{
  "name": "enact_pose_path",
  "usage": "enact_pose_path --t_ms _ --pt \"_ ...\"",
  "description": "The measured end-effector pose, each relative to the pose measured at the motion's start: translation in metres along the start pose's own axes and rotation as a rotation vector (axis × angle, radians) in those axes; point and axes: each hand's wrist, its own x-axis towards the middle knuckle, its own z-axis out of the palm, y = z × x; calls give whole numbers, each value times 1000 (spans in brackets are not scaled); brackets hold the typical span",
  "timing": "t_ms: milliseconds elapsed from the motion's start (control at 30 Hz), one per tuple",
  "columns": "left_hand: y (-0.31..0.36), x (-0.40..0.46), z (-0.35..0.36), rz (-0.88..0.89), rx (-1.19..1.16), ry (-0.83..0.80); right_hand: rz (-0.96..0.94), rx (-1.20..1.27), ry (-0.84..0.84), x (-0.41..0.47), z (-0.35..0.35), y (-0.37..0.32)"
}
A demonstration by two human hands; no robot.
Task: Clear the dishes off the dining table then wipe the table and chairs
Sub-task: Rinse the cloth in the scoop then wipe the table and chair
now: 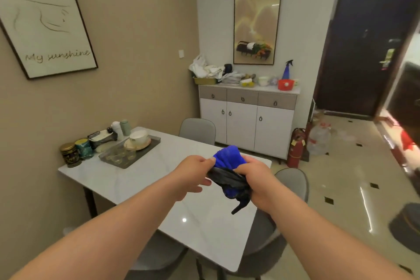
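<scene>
Both hands hold the blue cloth [229, 157]: right hand [254, 177] grips it, left hand [193, 173] pinches it. Wiping the table [141, 177] below probably comes next.

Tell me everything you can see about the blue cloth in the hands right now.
The blue cloth is bright blue, soft and ribbed-looking, bunched into a wad with a dark grey or black layer below that ends in a dangling tail. It is held in the air above the white dining table, not touching it. The right hand grips its lower bunched part; the left hand pinches its left edge between thumb and finger. Whether the dark part is a second cloth cannot be told.
</scene>
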Motion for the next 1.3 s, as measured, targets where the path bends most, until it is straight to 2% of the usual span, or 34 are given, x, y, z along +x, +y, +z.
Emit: enact_pose_path --t_ms 167,300,567,700,1033,1167,1300 --pt "80 -13 130 90 21 -107 -42 41 96 -38 -148 -24" --pt "134 -18 207 143 51 -173 -56 90 154 -57 -242 -38" --pt "202 21 288 208 125 -241 -76 92 240 -37 -348 -52" --pt "229 68 319 243 135 -296 -66 61 294 2 -390 -55" --pt "311 257 396 230 -17 -500 -26 -31 437 158 -509 -96" --pt "353 322 418 308 -87 -429 -49 -50 461 223 -553 -122" --pt "384 389 443 341 -115 -292 -45 3 405 285 -593 -133"
